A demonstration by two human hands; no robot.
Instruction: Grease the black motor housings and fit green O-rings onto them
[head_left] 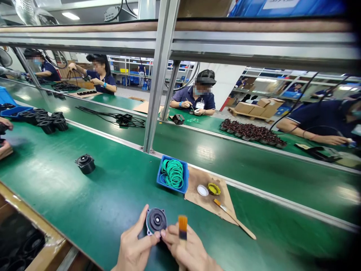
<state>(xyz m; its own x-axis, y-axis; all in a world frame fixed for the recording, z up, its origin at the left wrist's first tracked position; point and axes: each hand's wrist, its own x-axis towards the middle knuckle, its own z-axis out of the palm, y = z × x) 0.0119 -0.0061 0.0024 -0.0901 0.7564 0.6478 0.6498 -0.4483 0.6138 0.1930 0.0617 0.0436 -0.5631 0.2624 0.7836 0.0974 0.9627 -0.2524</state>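
Round black part (157, 221): on near side of the green table (121, 195), about mid-scene, held up in both hands. Dark ringed face toward camera, small shiny centre, little lugs with holes around the rim, a thin green line along part of the edge.

Left hand (134, 244): thumb and index finger closed on the part's left and near edges. Right hand (187, 244): curled around a brush (183, 227), orange bristles up, dark band below; its thumb and fingertip also pinch at the part's near right edge.

Edges: metal strip (248, 188) runs along the table's far side, metal post (158, 86) standing by it. Table's near edge slants down at left. Open green surface left of the hands up to a lone black housing (86, 164), also right of them. Cluster of black cups (47, 124) farther left.

Containers: blue bin (185, 177) beyond the hands, full of green rings (173, 174). Just right, stained cardboard (197, 177) with white lid (202, 190), yellow-rimmed pot (214, 189), contents unclear, and second brush (237, 219), handle overhanging onto table. Near left, open box (53, 238) holds black parts (31, 244).
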